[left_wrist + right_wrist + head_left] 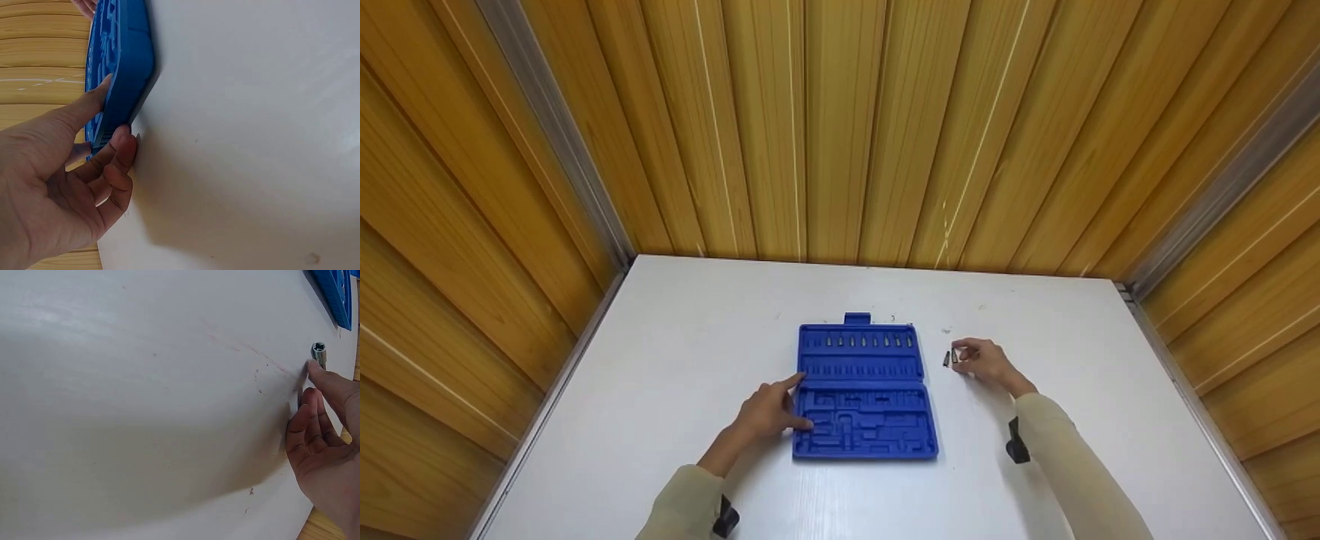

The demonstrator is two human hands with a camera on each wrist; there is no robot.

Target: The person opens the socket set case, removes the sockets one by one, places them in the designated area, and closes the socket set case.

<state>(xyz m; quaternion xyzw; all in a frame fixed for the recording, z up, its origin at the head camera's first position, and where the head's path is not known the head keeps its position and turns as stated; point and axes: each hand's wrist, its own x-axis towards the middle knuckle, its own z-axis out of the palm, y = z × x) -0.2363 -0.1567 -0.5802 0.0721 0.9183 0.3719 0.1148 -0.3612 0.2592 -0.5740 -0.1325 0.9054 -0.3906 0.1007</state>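
A blue socket-set case (pixel 866 381) lies unfolded on the white table. In its upper half stands a row of several small metal sockets (pixel 875 341); the lower half shows bare molded slots. My left hand (pixel 765 411) holds the case's left edge near the hinge, thumb (pixel 93 104) over the rim and fingers against the side. Right of the case, my right hand (pixel 984 361) has thumb and index finger around one small metal socket (pixel 955 355). Another socket (pixel 946 358) is just left of it. In the right wrist view, one socket (pixel 319 354) shows beyond the thumb tip.
The white table (pixel 705 322) runs back to a wood-patterned panel wall (pixel 840 135), with similar panels at left and right. A latch (pixel 857 319) sticks out from the case's far edge. Small marks dot the tabletop.
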